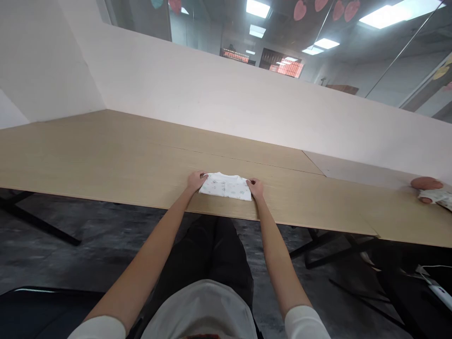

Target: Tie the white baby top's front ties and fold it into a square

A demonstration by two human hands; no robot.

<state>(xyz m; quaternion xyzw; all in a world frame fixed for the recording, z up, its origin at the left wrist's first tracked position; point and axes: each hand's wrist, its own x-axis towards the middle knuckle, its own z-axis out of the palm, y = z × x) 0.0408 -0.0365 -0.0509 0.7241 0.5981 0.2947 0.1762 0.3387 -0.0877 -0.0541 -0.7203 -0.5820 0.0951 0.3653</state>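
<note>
A small white garment [226, 186] with a faint printed pattern, seemingly a baby shirt, lies folded on the wooden table [106, 155] near its front edge. My left hand [196, 181] pinches its upper left corner, thumb on top. At the upper right corner, my right hand [256, 187] has its fingers closed on the cloth in the same way. The neckline faces the wall, and the lower edge lies toward me. Fingertips under the cloth are hidden.
A brown rounded object [426, 183] and white patterned cloth [436, 197] lie at the table's far right. Behind the table rises a white wall [212, 103] with glass above. A dark chair [49, 310] stands at lower left, and a white device [439, 294] lies at lower right.
</note>
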